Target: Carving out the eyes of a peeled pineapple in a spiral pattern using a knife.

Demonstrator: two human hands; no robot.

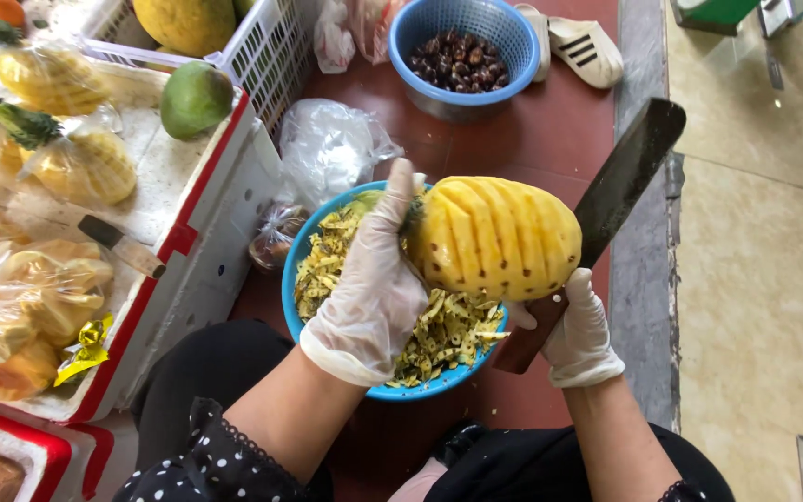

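Your knees in dark trousers sit closest to the lens, and just above them your left hand (374, 279) — in a thin clear glove — is wrapped around the leafy end of a peeled pineapple (499, 237), holding it sideways over a blue bowl (292, 279) heaped with yellow-green peelings. Off to your far left, bagged pineapples (81, 163) and a green fruit (195, 98) rest on a white foam box (178, 186) with red trim, with a small knife (123, 244) lying there too. Your right hand (578, 335) is closed around the wooden handle of a big knife (625, 177) — its dark blade rises behind the pineapple. Farther back, another blue bowl (420, 28) holds dark brown bits.
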